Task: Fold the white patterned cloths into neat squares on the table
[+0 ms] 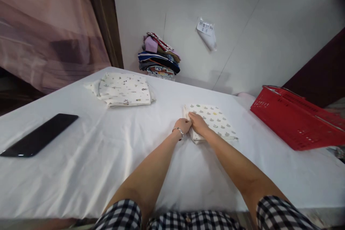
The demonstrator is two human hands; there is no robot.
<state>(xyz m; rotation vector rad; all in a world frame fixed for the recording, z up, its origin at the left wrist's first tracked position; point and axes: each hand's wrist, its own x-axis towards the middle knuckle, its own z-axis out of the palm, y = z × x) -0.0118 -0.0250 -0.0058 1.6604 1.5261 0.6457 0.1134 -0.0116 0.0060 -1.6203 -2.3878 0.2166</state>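
A folded white cloth with small grey apple-like prints lies on the white-covered table, right of the middle. At its left edge, my left hand, with a bracelet at the wrist, has its fingers closed on the layered side of the cloth. My right hand rests on top of that same edge, its fingers curled over the cloth and touching my left hand. The fingertips of both hands are partly hidden. Further left and back lies another folded white cloth with scattered small prints.
A dark flat tablet-like slab lies at the left of the table. On the right stands a red plastic basket. A stack of folded clothes is at the back by the wall, where a plastic-covered note hangs.
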